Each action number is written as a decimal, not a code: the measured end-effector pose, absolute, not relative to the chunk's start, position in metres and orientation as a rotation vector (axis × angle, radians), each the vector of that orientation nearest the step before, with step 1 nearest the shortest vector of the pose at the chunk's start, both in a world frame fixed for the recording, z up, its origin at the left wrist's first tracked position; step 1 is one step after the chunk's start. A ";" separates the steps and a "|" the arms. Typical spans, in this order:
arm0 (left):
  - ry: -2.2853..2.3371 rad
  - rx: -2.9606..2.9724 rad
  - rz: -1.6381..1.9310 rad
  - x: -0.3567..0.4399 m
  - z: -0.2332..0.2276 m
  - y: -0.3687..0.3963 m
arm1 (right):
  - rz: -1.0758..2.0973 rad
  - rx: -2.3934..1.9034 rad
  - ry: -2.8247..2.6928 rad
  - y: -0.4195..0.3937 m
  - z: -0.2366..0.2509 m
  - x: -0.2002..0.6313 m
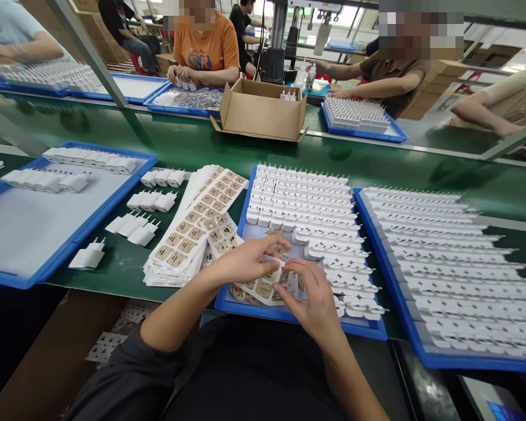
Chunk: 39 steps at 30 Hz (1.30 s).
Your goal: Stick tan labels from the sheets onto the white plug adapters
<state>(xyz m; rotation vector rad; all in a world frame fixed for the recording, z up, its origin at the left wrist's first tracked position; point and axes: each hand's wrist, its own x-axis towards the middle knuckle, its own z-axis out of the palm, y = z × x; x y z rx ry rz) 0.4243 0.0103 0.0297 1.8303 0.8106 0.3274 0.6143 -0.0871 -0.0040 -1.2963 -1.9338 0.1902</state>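
My left hand [248, 260] and my right hand [312, 294] meet over a label sheet [263, 287] with tan stickers, lying at the near end of a blue tray [289, 316]. The fingertips of both hands pinch at a small white adapter or sticker between them; which one I cannot tell. The tray holds several rows of white plug adapters [304, 202]. A fanned stack of sticker sheets [199, 225] lies just left of the tray.
A second blue tray [421, 345] full of adapters sits to the right. Loose adapters [140, 228] and a blue tray [74, 240] lie to the left. An open cardboard box [263, 114] stands beyond the green belt, where other people work.
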 end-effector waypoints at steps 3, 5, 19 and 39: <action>0.805 1.806 0.318 0.424 0.031 0.009 | 0.227 -1.294 -1.945 -0.087 -0.004 0.615; 0.819 1.810 0.310 0.423 0.032 0.009 | 0.258 -1.274 -1.971 -0.087 -0.002 0.619; 1.020 2.284 0.783 0.447 0.023 -0.024 | 0.151 -1.346 -1.620 -0.088 0.016 0.643; 0.749 1.684 0.848 0.469 0.011 -0.048 | 0.394 -1.103 -1.292 -0.103 0.007 0.662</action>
